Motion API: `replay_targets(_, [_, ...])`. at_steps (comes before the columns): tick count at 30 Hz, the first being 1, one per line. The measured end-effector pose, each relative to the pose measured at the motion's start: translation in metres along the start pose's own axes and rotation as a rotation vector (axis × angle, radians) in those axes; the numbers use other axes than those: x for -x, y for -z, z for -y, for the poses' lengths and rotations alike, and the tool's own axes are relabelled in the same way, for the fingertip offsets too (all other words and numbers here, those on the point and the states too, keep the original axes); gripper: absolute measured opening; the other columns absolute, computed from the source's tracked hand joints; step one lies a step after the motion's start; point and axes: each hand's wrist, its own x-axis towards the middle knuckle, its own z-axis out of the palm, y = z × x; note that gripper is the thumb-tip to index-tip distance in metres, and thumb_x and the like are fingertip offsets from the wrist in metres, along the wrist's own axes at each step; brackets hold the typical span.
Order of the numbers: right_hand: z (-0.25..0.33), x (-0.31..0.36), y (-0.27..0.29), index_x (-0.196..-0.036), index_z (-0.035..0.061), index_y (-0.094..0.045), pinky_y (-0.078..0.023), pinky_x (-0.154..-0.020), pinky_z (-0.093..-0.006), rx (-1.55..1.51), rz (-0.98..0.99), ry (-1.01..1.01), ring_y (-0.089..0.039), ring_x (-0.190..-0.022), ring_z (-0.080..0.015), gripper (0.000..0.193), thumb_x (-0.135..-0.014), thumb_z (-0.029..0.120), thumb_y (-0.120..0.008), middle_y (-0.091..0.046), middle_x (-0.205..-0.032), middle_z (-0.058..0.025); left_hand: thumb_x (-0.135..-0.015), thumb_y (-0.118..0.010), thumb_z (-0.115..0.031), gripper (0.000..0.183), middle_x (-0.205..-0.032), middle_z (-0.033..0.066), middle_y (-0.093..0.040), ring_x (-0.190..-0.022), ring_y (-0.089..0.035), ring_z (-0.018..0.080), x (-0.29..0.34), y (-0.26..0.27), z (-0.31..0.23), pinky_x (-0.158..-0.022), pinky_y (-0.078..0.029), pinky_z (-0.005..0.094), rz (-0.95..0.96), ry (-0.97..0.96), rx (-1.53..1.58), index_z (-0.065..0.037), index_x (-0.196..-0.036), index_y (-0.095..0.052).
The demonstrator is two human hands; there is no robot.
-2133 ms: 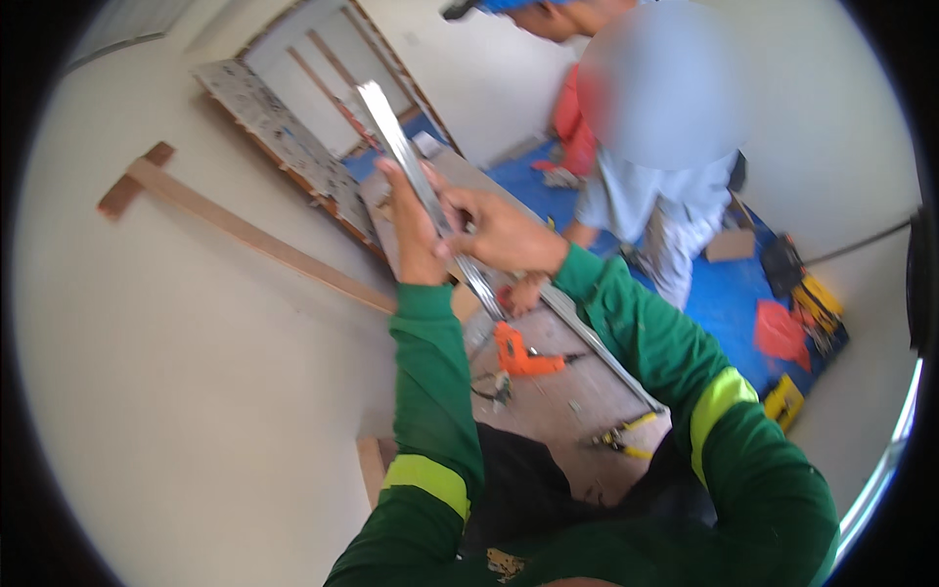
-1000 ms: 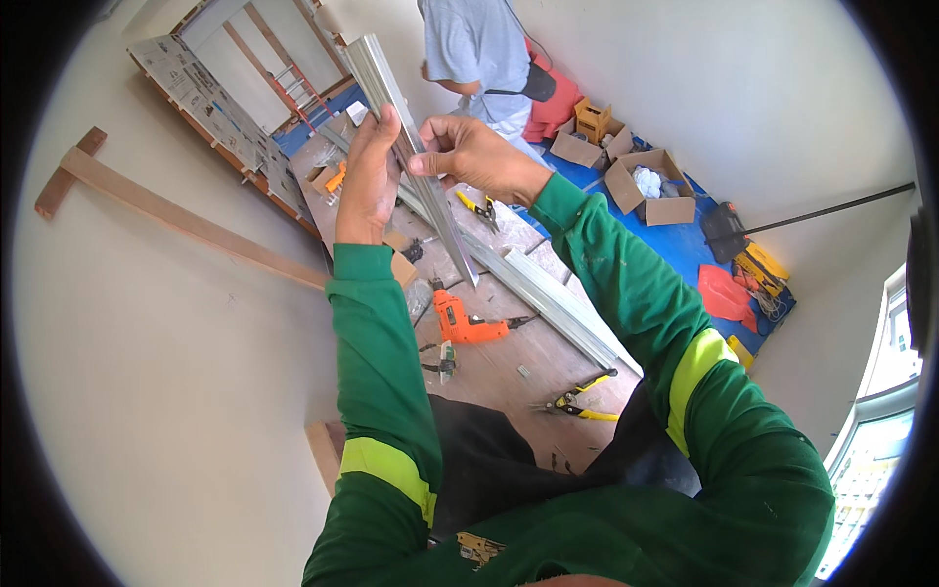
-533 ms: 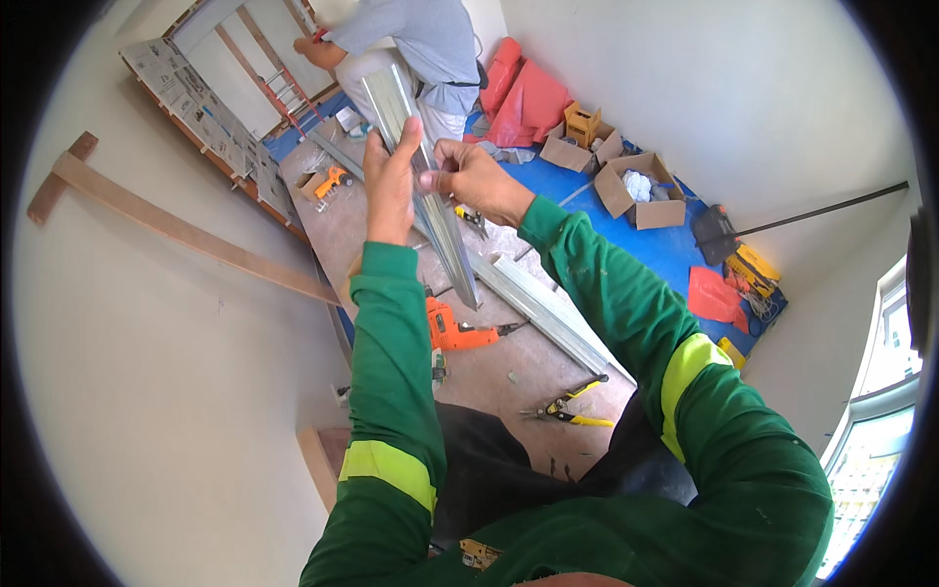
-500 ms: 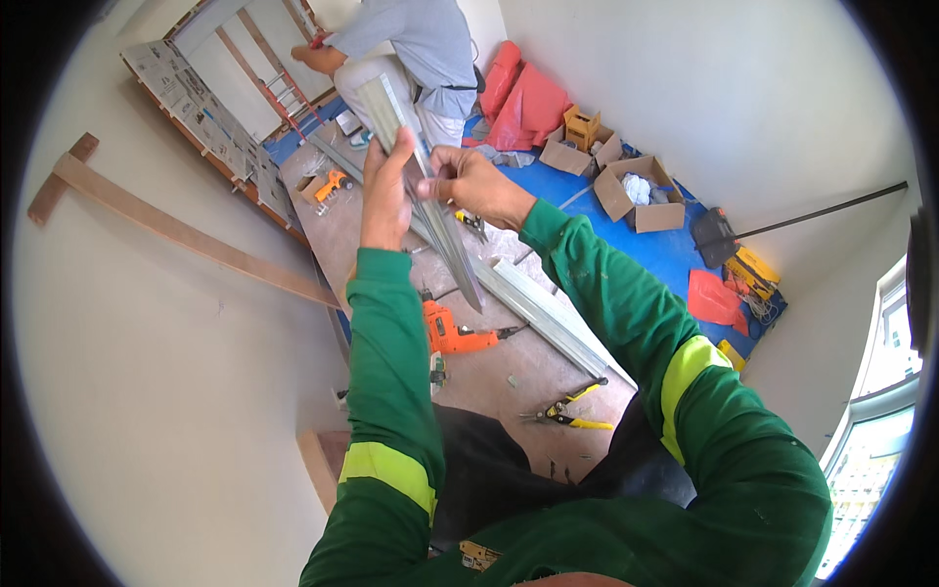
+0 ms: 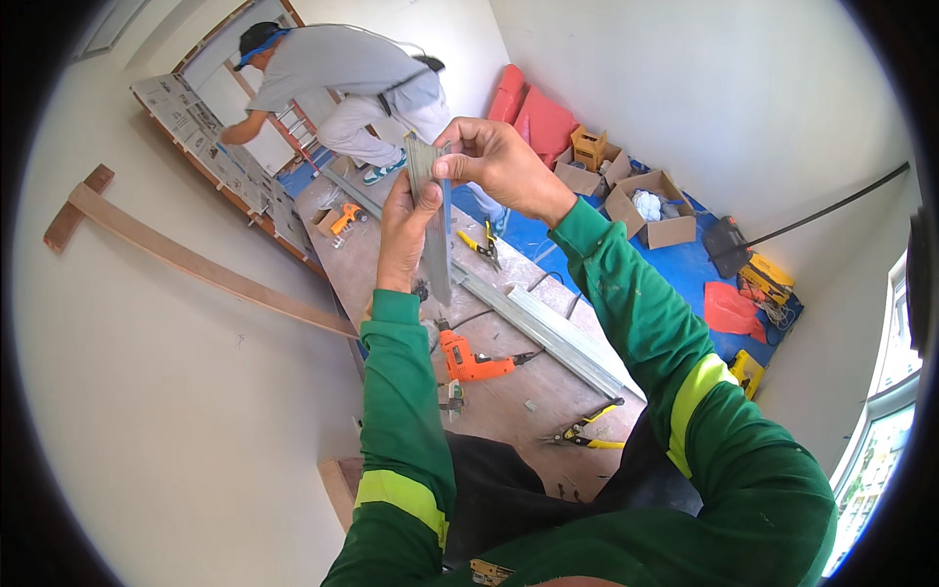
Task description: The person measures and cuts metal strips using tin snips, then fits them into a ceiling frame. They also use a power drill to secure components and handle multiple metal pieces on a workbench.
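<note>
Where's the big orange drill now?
Near the middle of the head view, the drill lies on the brown surface, between the left sleeve and the metal strips lying to its right.

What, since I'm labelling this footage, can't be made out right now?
All in the head view:
Far side of the left hand: hidden by the metal strip.
Small object: partly behind the left sleeve.
Bottom of the open box: covered by a white bundle.
Window: cut off by the lens's dark rim.

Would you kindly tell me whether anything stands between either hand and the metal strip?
Nothing visible does: the left hand grips the metal strip, and the right hand holds it near its upper end. The orange drill lies lower down, apart from both.
</note>
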Motion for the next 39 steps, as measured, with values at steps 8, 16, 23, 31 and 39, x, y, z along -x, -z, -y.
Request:
replay_targets(8, [-0.006,-0.004,0.011,-0.097,0.0036,-0.062,-0.053,-0.073,-0.0274,0.327,-0.208,0.039,-0.061,-0.083,-0.0064,0.019,-0.1,0.013,-0.078,-0.066,-0.09,0.0015,-0.099,-0.08,-0.047,0.051,-0.112,0.0044,-0.067,-0.101,-0.058,0.0108,-0.009,-0.024,0.012,-0.093,-0.048,0.0304,-0.206,-0.035,-0.167,-0.003,-0.119,-0.066])
replay_targets(16, [-0.013,0.007,0.015,-0.135,-0.0048,-0.065,-0.059,-0.087,-0.037,0.064,-0.184,-0.209,-0.067,-0.116,-0.0234,0.055,-0.104,0.04,-0.071,-0.07,-0.124,-0.0182,-0.106,-0.063,-0.06,0.068,-0.127,0.008,-0.065,-0.115,-0.061,0.0188,-0.018,-0.015,0.022,-0.101,-0.049,0.037,-0.326,0.06,0.157,-0.001,-0.139,-0.059])
replay_targets(23, [-0.054,0.033,-0.011,-0.132,-0.0027,-0.068,-0.062,-0.083,-0.0361,0.343,0.454,-0.501,-0.067,-0.107,-0.0223,0.048,-0.102,0.035,-0.075,-0.07,-0.123,-0.0132,-0.109,-0.059,-0.057,0.067,-0.129,0.0052,-0.063,-0.124,-0.057,0.0225,-0.018,0.05,0.008,-0.107,-0.047,0.043,-0.58,0.054,0.298,-0.002,-0.147,-0.055])
replay_targets(31, [-0.084,0.033,-0.003,-0.118,0.0013,-0.066,-0.063,-0.081,-0.0352,-0.016,0.21,-0.538,-0.067,-0.094,-0.0176,0.027,-0.102,0.021,-0.076,-0.065,-0.102,-0.0062,-0.102,-0.076,-0.042,0.045,-0.115,0.0049,-0.066,-0.106,-0.065,0.0182,0.001,0.032,0.062,-0.09,-0.055,0.0363,-0.085,0.336,0.361,-0.006,-0.125,-0.061])
replay_targets(39, [-0.084,0.044,-0.024,-0.136,0.0124,-0.064,-0.058,-0.085,-0.0362,0.022,0.304,-0.516,-0.063,-0.109,-0.0168,0.042,-0.1,0.031,-0.077,-0.068,-0.121,-0.0013,-0.099,-0.08,-0.03,0.043,-0.1,-0.0006,-0.064,-0.087,-0.069,0.0148,0.01,0.049,0.049,-0.075,-0.06,0.0311,-0.134,0.394,0.396,-0.01,-0.131,-0.059])
